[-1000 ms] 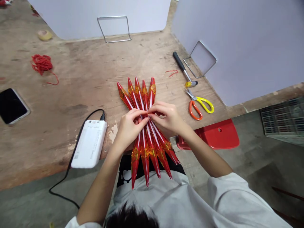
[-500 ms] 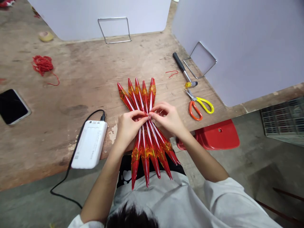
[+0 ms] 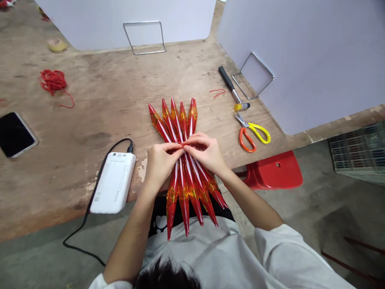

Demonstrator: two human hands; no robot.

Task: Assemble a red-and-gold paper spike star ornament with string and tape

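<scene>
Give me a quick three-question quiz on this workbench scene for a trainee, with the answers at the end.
1. True or false: the left hand and the right hand both pinch the bundle of red-and-gold foil spikes at its middle.
2. Multiple choice: what colours are the handles of the scissors? A) both black B) orange and yellow C) both blue
3. Fill in the blank: the white power bank has a black ____ plugged into it.

Key: 1 true; 2 B; 3 cable.
</scene>
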